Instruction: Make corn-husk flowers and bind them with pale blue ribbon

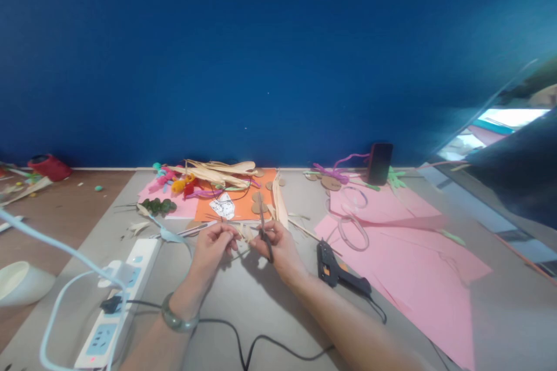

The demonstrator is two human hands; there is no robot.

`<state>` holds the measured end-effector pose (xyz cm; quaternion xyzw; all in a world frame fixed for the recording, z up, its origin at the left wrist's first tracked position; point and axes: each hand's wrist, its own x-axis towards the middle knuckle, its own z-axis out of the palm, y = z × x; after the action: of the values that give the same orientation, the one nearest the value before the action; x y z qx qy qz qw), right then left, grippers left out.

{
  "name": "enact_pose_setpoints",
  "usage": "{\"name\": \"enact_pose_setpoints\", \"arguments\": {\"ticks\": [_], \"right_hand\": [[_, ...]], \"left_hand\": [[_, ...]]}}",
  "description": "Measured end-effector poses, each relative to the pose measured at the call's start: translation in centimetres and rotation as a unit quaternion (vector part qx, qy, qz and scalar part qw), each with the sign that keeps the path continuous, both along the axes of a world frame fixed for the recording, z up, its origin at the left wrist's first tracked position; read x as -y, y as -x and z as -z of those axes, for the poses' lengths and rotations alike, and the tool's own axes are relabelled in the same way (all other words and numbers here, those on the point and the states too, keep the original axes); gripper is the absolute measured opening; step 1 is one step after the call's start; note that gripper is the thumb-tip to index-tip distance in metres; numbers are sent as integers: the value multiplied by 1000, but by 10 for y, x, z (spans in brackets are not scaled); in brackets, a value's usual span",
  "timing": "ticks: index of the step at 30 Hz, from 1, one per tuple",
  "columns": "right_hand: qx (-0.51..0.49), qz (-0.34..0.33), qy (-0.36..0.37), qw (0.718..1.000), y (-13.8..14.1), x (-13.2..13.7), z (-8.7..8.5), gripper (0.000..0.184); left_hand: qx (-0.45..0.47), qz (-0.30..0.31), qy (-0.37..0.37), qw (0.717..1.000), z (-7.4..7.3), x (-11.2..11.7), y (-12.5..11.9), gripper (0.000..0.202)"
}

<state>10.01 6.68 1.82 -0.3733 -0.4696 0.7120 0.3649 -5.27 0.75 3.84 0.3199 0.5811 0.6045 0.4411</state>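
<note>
My left hand (216, 244), with a green bangle (174, 316) on its wrist, is closed in a pinch on a small pale strip of dried corn husk (246, 233). My right hand (281, 246) grips a pair of scissors (261, 217), their blades pointing away from me. The husk strip spans the gap between both hands, and the right fingertips are close to it. Beyond them, several wooden discs (260, 207) and a torn black-and-white scrap (223, 206) lie on orange paper (209, 213). Long dried husks (217, 173) are heaped behind.
A black glue gun (337, 272) lies right of my hands, beside pink paper (429, 278). On the left sit a white power strip (134, 275) with cables and a white cup (24, 283). A phone (380, 163) stands near the blue wall (270, 58). Green leaves (157, 206) lie left.
</note>
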Motion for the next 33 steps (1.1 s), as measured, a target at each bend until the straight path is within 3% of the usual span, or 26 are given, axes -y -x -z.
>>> {"name": "enact_pose_setpoints", "arguments": {"ticks": [8,20,24,29,33], "right_hand": [[1,-5,-7,1000,-1,0,3,47],[0,3,-4,1000,-1,3,-6,49],[-1,-1,-8,1000,-2,3,-6,49],[-1,-2,-11,1000,-2,4,-9,50],[-6,2,-11,1000,-2,6,-11,50]], "left_hand": [[54,19,-20,998,0,2,0,17],[146,34,-39,988,2,-1,-1,20],[118,53,-30,991,2,0,-4,23],[89,16,-76,993,2,3,-3,5],[49,25,-72,996,5,3,-1,30]]}}
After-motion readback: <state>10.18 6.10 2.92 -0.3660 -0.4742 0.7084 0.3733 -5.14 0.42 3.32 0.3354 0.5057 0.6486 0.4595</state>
